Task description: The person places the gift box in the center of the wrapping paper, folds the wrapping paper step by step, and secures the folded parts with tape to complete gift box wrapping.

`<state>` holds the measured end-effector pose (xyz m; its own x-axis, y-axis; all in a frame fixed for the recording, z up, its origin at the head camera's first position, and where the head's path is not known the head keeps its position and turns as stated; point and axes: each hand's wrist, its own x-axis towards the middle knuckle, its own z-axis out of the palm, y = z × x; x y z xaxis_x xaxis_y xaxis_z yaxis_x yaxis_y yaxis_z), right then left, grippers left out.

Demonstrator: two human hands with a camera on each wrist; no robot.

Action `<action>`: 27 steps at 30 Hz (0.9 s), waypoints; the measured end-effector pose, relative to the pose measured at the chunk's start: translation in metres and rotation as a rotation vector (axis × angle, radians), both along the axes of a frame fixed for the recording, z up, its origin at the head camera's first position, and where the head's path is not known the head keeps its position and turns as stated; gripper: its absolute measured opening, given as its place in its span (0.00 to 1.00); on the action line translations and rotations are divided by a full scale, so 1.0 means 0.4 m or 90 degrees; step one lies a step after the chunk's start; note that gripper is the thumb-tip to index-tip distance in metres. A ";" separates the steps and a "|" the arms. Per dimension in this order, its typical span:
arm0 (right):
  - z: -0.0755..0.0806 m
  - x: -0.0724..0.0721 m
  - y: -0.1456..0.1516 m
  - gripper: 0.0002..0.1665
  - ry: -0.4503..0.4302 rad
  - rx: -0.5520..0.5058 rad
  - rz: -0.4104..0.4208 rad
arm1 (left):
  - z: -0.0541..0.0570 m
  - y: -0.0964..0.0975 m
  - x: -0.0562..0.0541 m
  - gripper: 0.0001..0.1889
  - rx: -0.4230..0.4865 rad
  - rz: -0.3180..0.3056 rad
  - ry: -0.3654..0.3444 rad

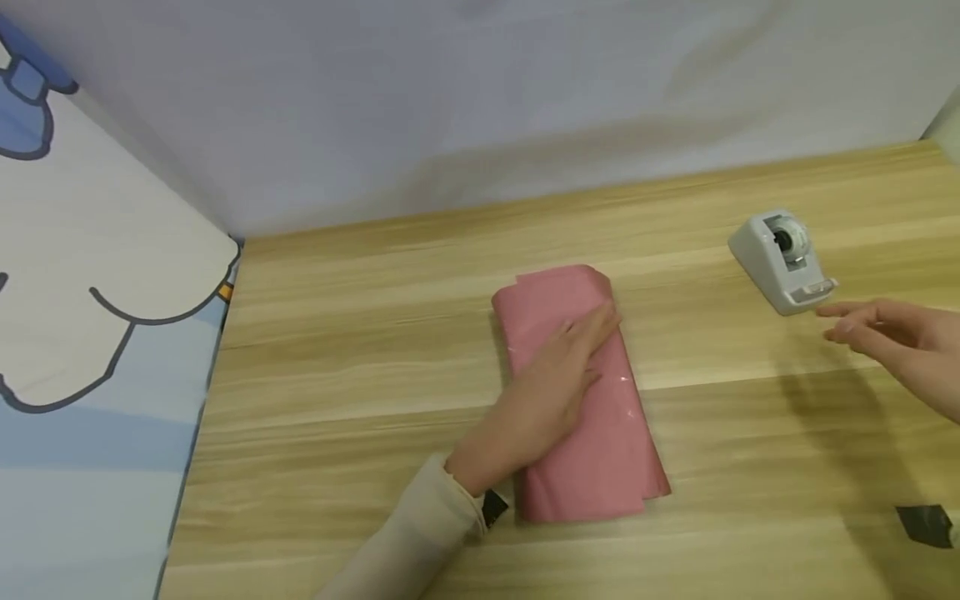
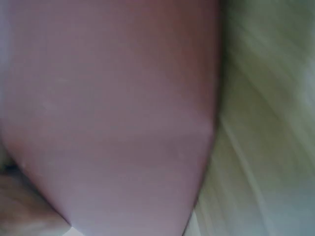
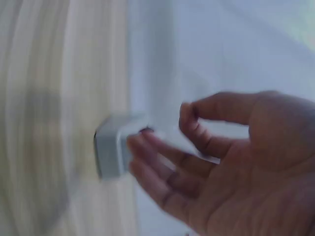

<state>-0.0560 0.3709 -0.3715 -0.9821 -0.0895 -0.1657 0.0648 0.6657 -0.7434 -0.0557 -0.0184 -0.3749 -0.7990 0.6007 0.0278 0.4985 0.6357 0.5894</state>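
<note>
A folded pink wrapping sheet [image 1: 581, 467], long and slightly shiny, lies lengthwise on the wooden table; whether anything is inside it is hidden. My left hand [image 1: 543, 387] rests flat on its upper half with the fingers extended. In the left wrist view the pink sheet [image 2: 113, 113] fills most of the picture. At the right, my right hand [image 1: 903, 337] hovers just beside the front end of a white tape dispenser [image 1: 765, 258]. In the right wrist view its fingers are loosely bent, thumb and index finger close together, with nothing visible between them; the dispenser [image 3: 110, 152] is behind the fingertips.
The wooden tabletop [image 1: 337, 358] runs back to a pale cloth backdrop [image 1: 450, 100]. On the left hangs a printed cloth [image 1: 97, 250] with cartoon shapes. A dark patch [image 1: 924, 525] sits near the right edge.
</note>
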 end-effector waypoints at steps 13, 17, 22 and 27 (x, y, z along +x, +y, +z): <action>0.085 0.013 -0.364 0.15 0.097 -0.054 0.458 | -0.005 -0.022 -0.001 0.34 0.126 0.016 -0.029; 0.062 -0.005 -0.389 0.13 0.052 -0.080 0.459 | -0.010 -0.024 0.000 0.35 0.155 0.014 -0.028; 0.046 -0.014 -0.392 0.12 -0.018 -0.114 0.427 | -0.016 -0.032 -0.003 0.27 0.269 0.027 -0.093; 0.048 -0.028 -0.403 0.11 -0.048 -0.117 0.422 | -0.015 -0.049 -0.015 0.09 0.328 0.013 -0.112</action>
<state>-0.0670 0.2098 -0.3521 -0.6970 -0.6998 -0.1565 -0.2562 0.4468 -0.8571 -0.0616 -0.0380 -0.3809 -0.8294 0.5293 0.1787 0.3546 0.2515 0.9006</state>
